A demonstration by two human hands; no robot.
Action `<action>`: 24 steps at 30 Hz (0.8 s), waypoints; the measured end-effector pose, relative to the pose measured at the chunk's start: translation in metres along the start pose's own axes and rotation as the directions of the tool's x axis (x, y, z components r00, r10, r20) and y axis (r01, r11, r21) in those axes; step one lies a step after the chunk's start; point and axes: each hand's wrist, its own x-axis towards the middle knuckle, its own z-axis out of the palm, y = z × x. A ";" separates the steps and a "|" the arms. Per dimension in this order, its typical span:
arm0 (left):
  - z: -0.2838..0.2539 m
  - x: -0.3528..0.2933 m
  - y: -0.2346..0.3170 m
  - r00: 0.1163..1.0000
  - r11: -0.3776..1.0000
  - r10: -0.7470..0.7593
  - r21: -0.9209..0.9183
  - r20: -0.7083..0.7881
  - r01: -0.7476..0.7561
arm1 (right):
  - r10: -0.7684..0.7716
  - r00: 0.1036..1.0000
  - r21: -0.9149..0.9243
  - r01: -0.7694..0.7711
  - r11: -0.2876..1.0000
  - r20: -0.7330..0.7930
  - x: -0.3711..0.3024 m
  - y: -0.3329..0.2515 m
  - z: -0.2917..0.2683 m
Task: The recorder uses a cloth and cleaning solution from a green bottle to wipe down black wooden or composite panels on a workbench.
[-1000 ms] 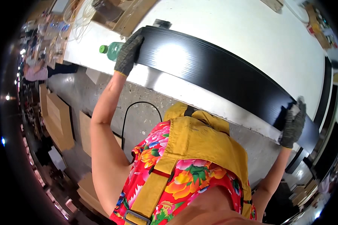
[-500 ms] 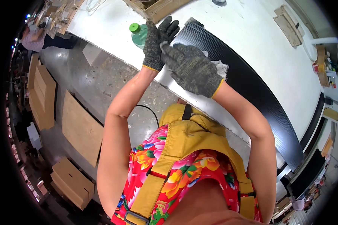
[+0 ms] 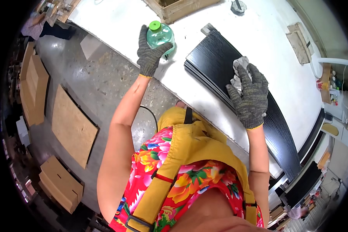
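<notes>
gloved left hand [image 3: 150,58], in dark grey knit with a yellow cuff, has its grip clamped around a translucent green plastic bottle [image 3: 159,35] with a bright green cap; whether the bottle rests on the white tabletop [image 3: 266,34] or is slightly raised, i cannot tell. to the right lies a stack of long black wood-grained boards [image 3: 210,54], and on its upper face sits a crumpled pale grey cloth [image 3: 241,62] beneath the gloved right hand [image 3: 251,94], its fingers spread; whether that grip also pinches the cloth, i cannot tell.

the step in hand looks like wiping the top board. done well, it would likely want the cap kept upright, the cloth spread flat under the palm, and long, even strokes along the grain, pressing lightly so the layers don't slide.

for edges, again from the left: the bottle stands near the tabletop's front edge, with a pale brown wooden tray [image 3: 193,8] beyond it. white surface shows between bottle and stack, giving the left hand some room. the stack's far right end comes close to the tabletop's edge, so strokes there probably call for care.
</notes>
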 end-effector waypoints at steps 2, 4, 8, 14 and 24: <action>0.007 0.008 -0.011 0.996 0.998 0.059 0.000 0.065 -0.059 | 0.032 0.999 0.030 -0.032 0.999 0.006 -0.004 0.001 -0.002; 0.009 0.008 -0.014 0.995 0.993 0.088 0.074 0.055 -0.092 | 0.067 0.998 0.057 -0.068 0.996 0.019 -0.006 0.002 -0.003; 0.014 0.005 -0.005 0.994 0.976 0.104 0.189 0.032 -0.108 | 0.054 0.998 0.087 -0.053 0.995 -0.009 -0.007 0.011 -0.004; -0.018 -0.004 -0.007 0.997 0.998 0.000 0.058 0.077 -0.004 | 0.047 0.999 0.083 -0.046 0.996 -0.012 -0.006 0.015 -0.007; -0.057 -0.091 0.067 0.893 0.944 -0.020 -0.286 0.450 0.165 | 0.266 0.820 0.860 -0.459 -0.224 0.507 0.015 0.004 -0.019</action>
